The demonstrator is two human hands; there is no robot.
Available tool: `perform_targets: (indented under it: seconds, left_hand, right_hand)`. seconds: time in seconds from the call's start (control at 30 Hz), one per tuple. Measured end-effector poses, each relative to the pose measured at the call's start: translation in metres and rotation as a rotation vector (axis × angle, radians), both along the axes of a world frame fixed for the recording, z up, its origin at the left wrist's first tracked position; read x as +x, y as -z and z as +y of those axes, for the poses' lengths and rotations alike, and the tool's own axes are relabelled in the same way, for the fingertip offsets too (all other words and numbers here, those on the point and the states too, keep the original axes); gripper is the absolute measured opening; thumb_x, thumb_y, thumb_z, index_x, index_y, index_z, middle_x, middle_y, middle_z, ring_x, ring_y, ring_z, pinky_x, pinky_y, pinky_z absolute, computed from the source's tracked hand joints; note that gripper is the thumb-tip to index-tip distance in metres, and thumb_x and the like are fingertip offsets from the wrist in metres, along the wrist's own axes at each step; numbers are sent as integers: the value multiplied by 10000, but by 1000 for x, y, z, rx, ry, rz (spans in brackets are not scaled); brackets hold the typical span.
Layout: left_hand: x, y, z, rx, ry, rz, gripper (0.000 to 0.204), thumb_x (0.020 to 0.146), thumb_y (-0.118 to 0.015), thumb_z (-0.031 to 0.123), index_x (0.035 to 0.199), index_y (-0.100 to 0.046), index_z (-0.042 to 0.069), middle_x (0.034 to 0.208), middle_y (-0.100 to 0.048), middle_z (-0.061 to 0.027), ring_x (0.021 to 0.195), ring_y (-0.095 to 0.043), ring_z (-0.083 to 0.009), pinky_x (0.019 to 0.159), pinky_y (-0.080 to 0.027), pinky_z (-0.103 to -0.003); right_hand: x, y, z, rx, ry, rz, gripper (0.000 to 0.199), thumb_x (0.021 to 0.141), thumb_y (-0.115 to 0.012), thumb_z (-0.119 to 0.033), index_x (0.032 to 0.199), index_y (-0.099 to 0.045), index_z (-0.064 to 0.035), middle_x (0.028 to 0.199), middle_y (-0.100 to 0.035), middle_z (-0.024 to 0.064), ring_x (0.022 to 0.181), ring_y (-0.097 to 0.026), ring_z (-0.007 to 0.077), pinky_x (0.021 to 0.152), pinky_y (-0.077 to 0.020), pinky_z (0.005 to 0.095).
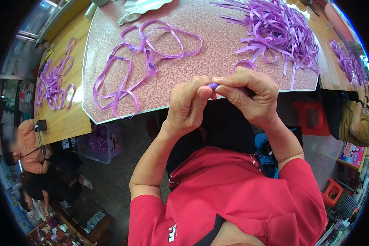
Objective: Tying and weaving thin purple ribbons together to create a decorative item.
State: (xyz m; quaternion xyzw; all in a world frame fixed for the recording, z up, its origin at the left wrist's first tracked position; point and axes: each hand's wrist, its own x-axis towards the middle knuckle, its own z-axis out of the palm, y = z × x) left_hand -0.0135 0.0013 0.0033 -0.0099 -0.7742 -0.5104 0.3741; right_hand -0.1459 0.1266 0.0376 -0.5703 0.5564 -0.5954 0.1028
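Observation:
Both hands meet at the near edge of the speckled pink tabletop [217,53]. Between their fingertips is a small bunched piece of purple ribbon [213,85]. My left hand [187,102] pinches it from the left with thumb and fingers pressed together. My right hand [251,93] pinches it from the right, thumb and forefinger closed, the other fingers curled. A ribbon loop [245,63] shows just behind my right hand; whether it joins the held piece is hidden. Left of my hands lie several purple ribbon loops [151,55], some with darker knotted or joined spots.
A large heap of purple ribbon strips [281,33] covers the far right of the tabletop. More ribbon [55,84] lies on the wooden table at left. A plastic bin [104,149] stands on the floor. A red stool [311,117] and other people are at the sides.

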Motion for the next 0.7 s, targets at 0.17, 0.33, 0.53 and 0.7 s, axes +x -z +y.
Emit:
perform_targets:
  seconds: [0.17, 0.33, 0.53, 0.7]
  left_hand:
    - [-3, 2, -6, -100, -22, 61, 209, 1012, -531, 196, 972, -587, -2, 753, -595, -105, 610, -600, -262, 542, -448, -342]
    - [-2, -3, -22, -254, 22, 12, 199, 1005, -541, 187, 947, -574, 0, 765, -590, -114, 633, -604, -287, 550, -456, -357]
    - [-3, 4, -29, -30, 74, -114, 233, 1031, -497, 200, 974, -584, -8, 797, -609, -120, 683, -625, -260, 598, -473, -347]
    - [-8, 7, -29, 206, 78, -197, 340, 1060, -446, 272, 989, -601, -23, 792, -624, -100, 722, -627, -187, 650, -476, -315]
  right_hand:
    - [1, -12, 1, 78, -25, -80, 139, 835, -746, -2, 974, -732, -1, 715, -634, 30, 607, -536, 69, 520, -366, 223]
    - [-3, -13, 0, 147, -86, -219, 126, 854, -727, 11, 980, -727, 8, 756, -662, 29, 641, -551, 48, 543, -393, 203]
    - [-6, 1, -18, 284, -86, -274, 118, 885, -713, -20, 987, -704, 38, 855, -711, 66, 764, -654, 88, 660, -513, 214]
    - [-5, 15, -30, 91, 66, -1, 123, 890, -702, -31, 1002, -697, 19, 829, -708, 67, 676, -624, 78, 582, -486, 230]
